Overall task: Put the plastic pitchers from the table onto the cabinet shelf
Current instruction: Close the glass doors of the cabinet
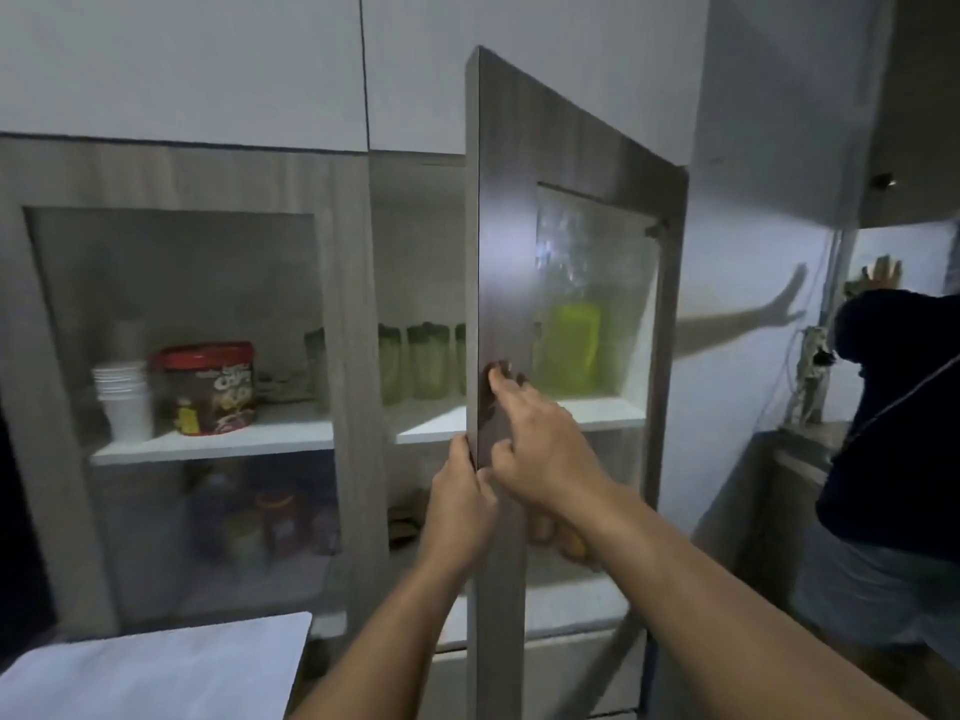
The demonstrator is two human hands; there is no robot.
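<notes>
Two hands: both on the free edge of one open cabinet door [501, 262], which stands nearly edge-on to the camera.
Left hand [460, 504]: fingers curled round the door edge from the left side, thumb on the near face; closed on the edge at about shelf height.
Right hand [540, 441]: laid on the outer face of the door, fingers [501, 379] spread and bent, tips pressed to the dark wood frame just above the left hand; it grips nothing else.
Door: wood-grain frame with a patterned glass pane [592, 283]; hinged at the right.
Shelf [608, 410]: white board inside the cabinet, seen partly in the gap and partly through the pane.
Pitcher [569, 348]: a yellow-green shape on the shelf behind the pane, blurred by the glass; upright as far as can be told, its detail unclear.
Tumblers [428, 361]: a row of green-tinted ones on the same shelf, left of the door edge.
Left compartment: behind a closed glass door, a stack of white cups [124, 400] beside a red-lidded tub [210, 387], touching or nearly so.
Lower shelf: jars and packets, too dim to name.
Tabletop [156, 667]: white surface at lower left.
Second person [893, 439]: at far right, dark top, one hand raised to the wall; arm shadow falls on the wall.
</notes>
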